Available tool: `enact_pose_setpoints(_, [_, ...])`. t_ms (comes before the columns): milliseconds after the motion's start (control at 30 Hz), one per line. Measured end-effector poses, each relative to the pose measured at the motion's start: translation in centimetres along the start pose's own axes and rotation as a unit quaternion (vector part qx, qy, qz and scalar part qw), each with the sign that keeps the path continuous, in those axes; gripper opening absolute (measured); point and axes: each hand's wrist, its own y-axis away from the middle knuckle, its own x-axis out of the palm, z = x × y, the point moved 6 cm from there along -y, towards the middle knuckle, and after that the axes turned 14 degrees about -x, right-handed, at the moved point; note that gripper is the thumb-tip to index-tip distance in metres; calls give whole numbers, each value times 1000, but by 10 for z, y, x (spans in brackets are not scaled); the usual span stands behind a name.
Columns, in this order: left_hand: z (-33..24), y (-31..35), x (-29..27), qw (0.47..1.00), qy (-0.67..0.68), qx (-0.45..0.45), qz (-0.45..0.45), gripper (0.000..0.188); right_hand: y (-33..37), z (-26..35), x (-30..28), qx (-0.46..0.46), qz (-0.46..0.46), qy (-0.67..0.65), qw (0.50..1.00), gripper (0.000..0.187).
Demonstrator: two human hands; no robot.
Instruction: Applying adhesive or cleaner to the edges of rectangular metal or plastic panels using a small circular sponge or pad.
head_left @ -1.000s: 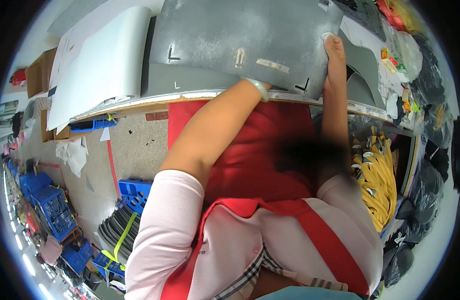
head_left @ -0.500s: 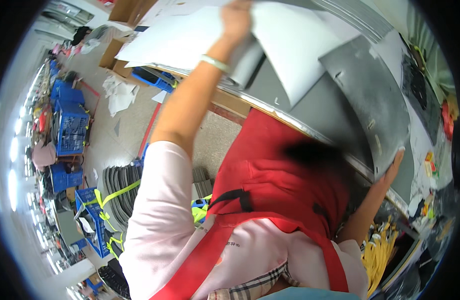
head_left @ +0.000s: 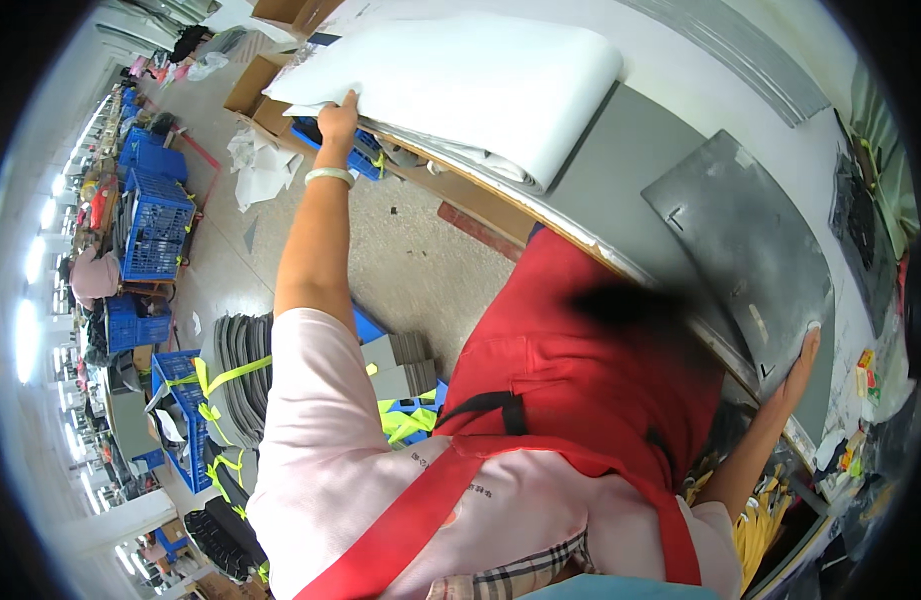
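My left hand (head_left: pixel 338 120), with a pale bangle on its wrist, is closed on the near left edge of a large white sheet (head_left: pixel 461 75). This sheet is folded back on itself, with a rounded bend at its right end, and lies on the worktable. At the table's right end my right hand (head_left: pixel 801 365) grips the near right corner of a worn grey panel (head_left: pixel 746 240) with small slots; some of its fingers are hidden. Under the panel lies a smooth dark grey sheet (head_left: pixel 626 165). A dark blurred patch hides part of the table's front edge.
Grey strips (head_left: pixel 726 50) lie along the table's back. A cardboard box (head_left: pixel 253 88) and crumpled white paper (head_left: pixel 261 165) are off its left end. On the floor at left are blue crates (head_left: pixel 159 225) and strapped grey stacks (head_left: pixel 243 375). Yellow strips (head_left: pixel 766 530) hang at lower right.
My left hand has come down and left from the table's far side to the near left edge, and the white sheet now lies folded over leftward. My right hand stays at the panel's corner.
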Motion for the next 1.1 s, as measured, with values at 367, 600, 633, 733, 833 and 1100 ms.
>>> enact_pose_setpoints(367, [-168, 271, -34, 882, 209, 351, 234, 28, -27, 10, 72, 12, 139, 71, 988, 39])
enact_pose_setpoints(600, [-158, 439, 29, 761, 1, 541, 358, 26, -48, 9, 115, -105, 208, 305, 923, 30])
enact_pose_setpoints(633, [-155, 441, 32, 747, 9, 580, 324, 29, -49, 13, 114, -122, 207, 316, 918, 32])
enact_pose_setpoints(733, [-151, 443, 35, 746, 2, 577, 333, 35, -45, 9, 108, -101, 208, 349, 908, 28])
enact_pose_setpoints(833, [-149, 443, 39, 741, -47, 562, 364, 32, -39, 10, 108, -108, 228, 324, 912, 29])
enact_pose_setpoints(1100, [-141, 442, 37, 751, 8, 574, 327, 26, -37, -1, 100, -106, 239, 318, 911, 28])
